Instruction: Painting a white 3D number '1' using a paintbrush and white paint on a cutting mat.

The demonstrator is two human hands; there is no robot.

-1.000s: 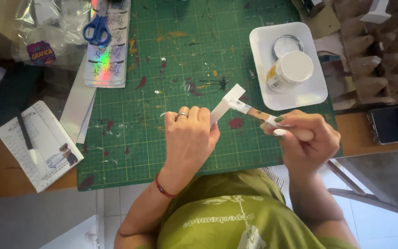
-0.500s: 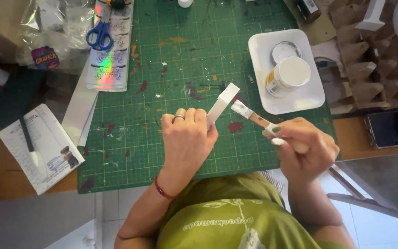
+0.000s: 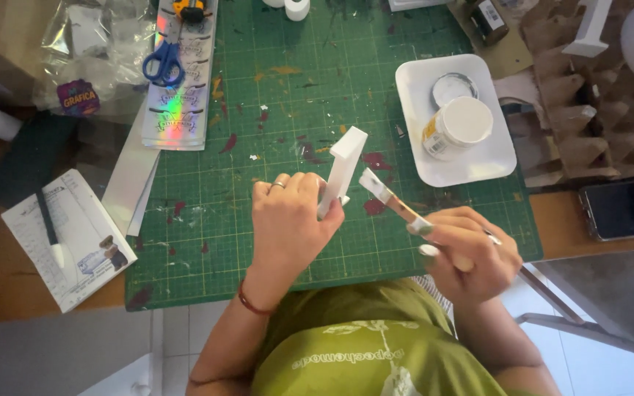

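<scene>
Two hands busy above the green cutting mat: left hand clamped on a white block, right hand closed around a paintbrush just beside it. Risked smearing wet paint onto gripping fingers, or dripping onto the desk

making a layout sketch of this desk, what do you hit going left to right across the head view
paper sheet with pen → blue scissors → left hand → white block → paintbrush → right hand → white tray → phone
</scene>
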